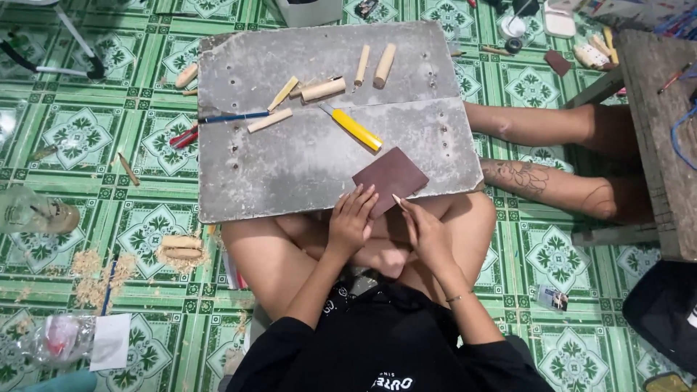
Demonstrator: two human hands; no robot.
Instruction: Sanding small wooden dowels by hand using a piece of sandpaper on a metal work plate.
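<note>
So you're sitting cross-legged on the green patterned floor tiles (145,138) with a grey board (290,167) across your knees as a desk. Both your hands sit at its near edge: your left hand (351,221) has its fingers laid flat and loosely spread on the near corner of the dark reddish-brown sandpaper sheet (390,179), and your right hand (427,234) is just beside that sheet, fingertips pointing at its lower edge. Neither grip is closed round anything as far as I can see, and whether the right one actually touches the sheet I can't tell.

Further up the board there's a yellow-handled knife (354,128) lying diagonal just above the sheet, then a bunch of wooden dowel pieces (323,89) and a blue pencil (234,117) toward the left. Nothing sits between your hands and the sheet.

Off the board: wood shavings (98,272) piled on the tiles to your left, a crumpled plastic bag (62,337) near the corner, and another person's legs (552,156) stretched out just past the board's right edge, next to a wooden bench (664,138)
</note>
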